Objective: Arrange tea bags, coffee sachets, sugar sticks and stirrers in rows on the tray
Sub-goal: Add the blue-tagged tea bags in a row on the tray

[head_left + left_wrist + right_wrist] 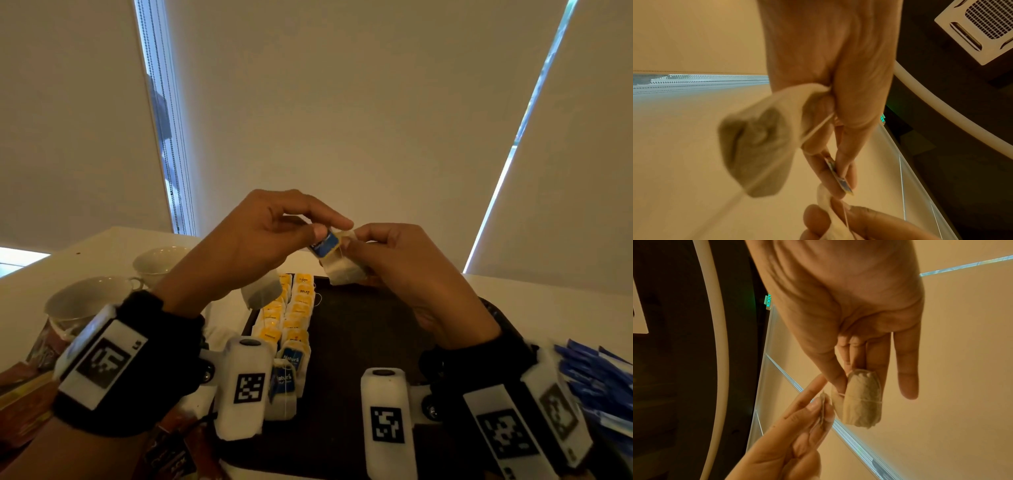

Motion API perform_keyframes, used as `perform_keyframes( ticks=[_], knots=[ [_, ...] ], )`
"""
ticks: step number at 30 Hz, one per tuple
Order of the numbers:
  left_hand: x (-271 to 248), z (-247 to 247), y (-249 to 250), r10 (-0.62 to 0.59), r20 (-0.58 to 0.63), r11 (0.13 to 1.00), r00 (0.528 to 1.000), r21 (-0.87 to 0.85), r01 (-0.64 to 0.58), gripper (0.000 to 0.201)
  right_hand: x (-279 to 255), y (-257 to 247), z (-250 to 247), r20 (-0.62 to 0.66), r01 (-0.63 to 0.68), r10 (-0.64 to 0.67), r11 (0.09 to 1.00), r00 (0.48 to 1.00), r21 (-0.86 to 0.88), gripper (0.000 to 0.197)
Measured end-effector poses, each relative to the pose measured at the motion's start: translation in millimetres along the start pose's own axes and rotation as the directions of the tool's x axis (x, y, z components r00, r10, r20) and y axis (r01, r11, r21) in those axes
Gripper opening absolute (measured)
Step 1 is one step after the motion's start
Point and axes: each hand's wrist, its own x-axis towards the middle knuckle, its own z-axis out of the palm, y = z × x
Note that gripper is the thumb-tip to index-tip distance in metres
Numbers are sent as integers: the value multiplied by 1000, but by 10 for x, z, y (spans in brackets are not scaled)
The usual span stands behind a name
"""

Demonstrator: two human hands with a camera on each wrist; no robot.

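Both hands raised above the dark rectangular tray [370, 329], meeting over its far edge. Left hand [260, 240] pinches a small blue paper tag [324, 244] between thumb and forefinger; the left wrist view shows the tag [840, 176] edge-on, clamped between the fingertips. A second pale tea bag [758, 144] hangs from the curled lower fingers of the same hand, blurred, its white string [818, 128] running across the fingers; in the head view this bag [262, 289] dangles just left of the tray's far-left corner.

Right hand [404, 270] pinches a pale paper tea bag [344, 270] with thumb and forefinger, just right of the tag. Right wrist view: the bag [861, 398] sits against the fingers, string wrapped round it, little finger straight.

On the tray's left side, two rows of yellow-tagged tea bags [291, 308] run far to near, with blue-tagged tea bags [289, 366] at the near end. The tray rests on a white table [548, 301].

Two white ceramic cups [89, 301] stand far left. Blue sachets [596, 380] piled at the right edge. Brown sachets [30, 401] lie near left.
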Motion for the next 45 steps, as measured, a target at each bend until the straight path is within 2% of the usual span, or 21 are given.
perform_keyframes(
  ticks=[7,10,16,22,28,34,37,41,45],
  knots=[
    [58,-42,-93,-67,-84,996,994,57,72,44,2,-15,-11,-31,-11,13,998,999,55,12],
    [68,-11,-91,-76,-81,995,994,54,81,47,6,-10,13,-45,-9,11,998,999,58,13],
    [62,46,-101,-13,-79,998,997,58,17,51,3,8,56,-29,-37,42,990,999,136,14],
    [74,24,-150,22,-91,985,996,174,-6,63,-9,-12,73,32,-85,81,979,996,183,13],
    [75,0,-165,62,-110,970,992,242,-33,64,-13,-13,72,53,-95,89,986,995,138,13],
    [85,6,-228,123,-167,954,978,293,-70,65,-16,-30,50,129,-142,115,963,985,227,16],
    [96,-22,-252,109,-173,929,979,368,-38,58,-21,-38,12,180,-177,127,939,975,295,18],
    [122,-8,-273,106,-109,929,988,366,-59,20,-20,-47,-10,240,-211,129,910,962,357,21],
    [142,30,-351,103,-162,954,981,295,-51,18,-16,-47,27,264,-235,137,892,955,387,25]
  ],
)
